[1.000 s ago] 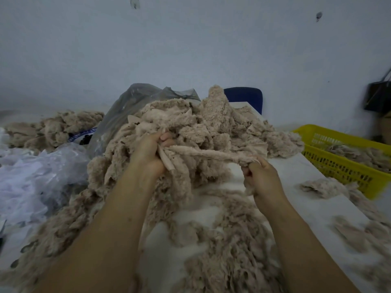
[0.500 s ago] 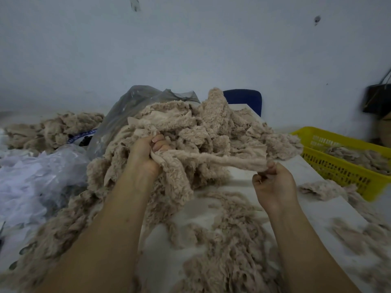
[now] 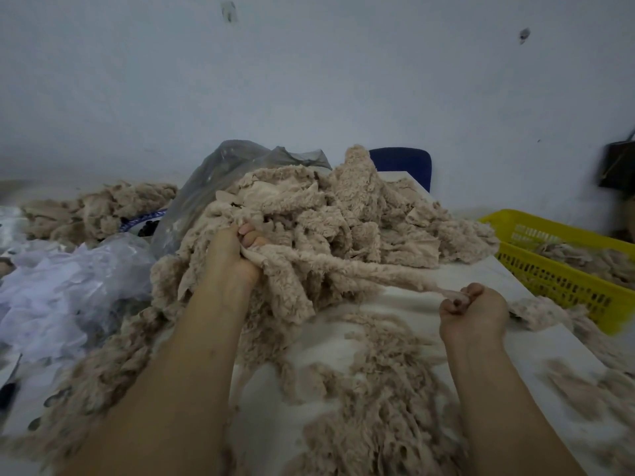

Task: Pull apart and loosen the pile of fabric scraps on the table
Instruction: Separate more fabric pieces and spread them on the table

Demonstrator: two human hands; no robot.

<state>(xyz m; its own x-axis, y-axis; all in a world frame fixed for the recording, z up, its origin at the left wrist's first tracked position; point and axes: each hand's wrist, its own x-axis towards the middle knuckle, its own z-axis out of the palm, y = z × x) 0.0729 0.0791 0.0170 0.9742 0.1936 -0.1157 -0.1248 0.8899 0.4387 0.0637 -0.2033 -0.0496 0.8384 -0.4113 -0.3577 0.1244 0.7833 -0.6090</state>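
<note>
A big pile of beige fleecy fabric scraps (image 3: 343, 218) rises in the middle of the white table (image 3: 395, 304). My left hand (image 3: 233, 255) grips a bunch of scraps at the pile's front left. One long scrap (image 3: 371, 273) stretches taut from there to my right hand (image 3: 470, 307), which pinches its thin end low over the table, to the right of the pile. Loosened scraps (image 3: 381, 400) lie spread on the table between my forearms.
A yellow plastic basket (image 3: 563, 280) holding scraps stands at the right table edge. Clear and grey plastic bags (image 3: 68, 286) lie at the left, with another scrap heap (image 3: 96, 207) behind them. A blue chair back (image 3: 402, 163) shows behind the pile.
My right hand has pulled the scrap's end farther right and down, stretching it into a long thin strip. My left hand has stayed gripping the pile.
</note>
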